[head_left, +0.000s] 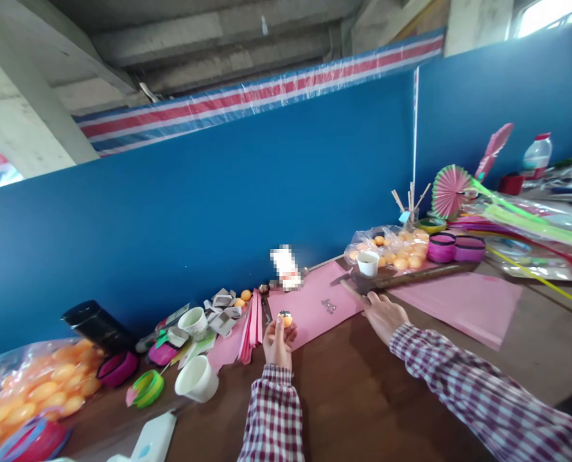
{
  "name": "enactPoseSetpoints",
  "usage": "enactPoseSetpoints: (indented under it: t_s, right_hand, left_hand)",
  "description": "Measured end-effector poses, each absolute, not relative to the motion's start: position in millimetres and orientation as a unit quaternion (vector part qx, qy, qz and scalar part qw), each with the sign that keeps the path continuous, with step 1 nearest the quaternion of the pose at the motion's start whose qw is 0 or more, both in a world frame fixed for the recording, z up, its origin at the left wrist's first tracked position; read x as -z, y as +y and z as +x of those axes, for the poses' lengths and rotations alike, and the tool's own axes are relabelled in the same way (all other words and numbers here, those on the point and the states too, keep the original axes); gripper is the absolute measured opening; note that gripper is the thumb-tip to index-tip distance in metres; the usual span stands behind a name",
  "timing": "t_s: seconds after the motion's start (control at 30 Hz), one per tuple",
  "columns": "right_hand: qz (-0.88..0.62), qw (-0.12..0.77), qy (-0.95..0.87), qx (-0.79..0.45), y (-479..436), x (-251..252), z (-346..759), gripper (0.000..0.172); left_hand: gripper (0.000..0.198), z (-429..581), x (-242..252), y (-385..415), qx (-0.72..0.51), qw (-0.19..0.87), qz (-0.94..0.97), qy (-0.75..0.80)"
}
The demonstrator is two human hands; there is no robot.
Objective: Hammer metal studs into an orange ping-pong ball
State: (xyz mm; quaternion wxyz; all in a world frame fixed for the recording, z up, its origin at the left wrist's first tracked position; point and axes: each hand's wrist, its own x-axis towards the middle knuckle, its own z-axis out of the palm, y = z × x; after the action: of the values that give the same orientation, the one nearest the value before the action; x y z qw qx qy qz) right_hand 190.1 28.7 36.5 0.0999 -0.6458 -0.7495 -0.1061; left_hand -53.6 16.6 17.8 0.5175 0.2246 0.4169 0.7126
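Note:
My left hand (278, 341) is raised over the brown table (363, 391), fingers closed on a small orange ball (286, 317) with a grey patch on top. My right hand (384, 314) reaches forward to the right, fingers together, touching a thin wooden stick (355, 293) at the edge of a pink paper sheet (454, 301). Whether it grips the stick is unclear. Both sleeves are checked red and white.
White cups (198, 378) (367, 262), a bag of orange balls (30, 391), pink and green tape rolls (147, 387), magenta containers (454, 248), a second ball bag (401, 250), folded pink paper (253, 327), paper fans (452, 190) and a blue partition wall (218, 205) behind.

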Motion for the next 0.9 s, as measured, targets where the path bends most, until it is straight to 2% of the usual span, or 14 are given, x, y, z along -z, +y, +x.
enactPoseSetpoints:
  t_s: [0.2,0.3,0.57,0.9]
  right_hand:
    - [-0.516,0.184,-0.837,0.003,11.9,-50.5,167.5,0.024]
    - [-0.516,0.179,-0.836,-0.045,18.6,-50.1,148.1,0.026]
    - [-0.577,0.143,-0.804,-0.031,48.2,-33.6,128.6,0.029]
    - [-0.56,0.156,-0.814,0.001,56.9,-17.9,134.8,0.024]
  left_hand:
    - [0.029,-52.9,-16.3,18.0,-0.706,0.523,0.226,0.421]
    - [0.029,-52.3,-17.2,16.9,-0.708,0.519,0.232,0.42]
    - [0.029,-51.6,-18.7,14.4,-0.709,0.535,0.22,0.402]
    - [0.034,-38.5,-25.8,1.1,-0.706,0.623,0.199,0.273]
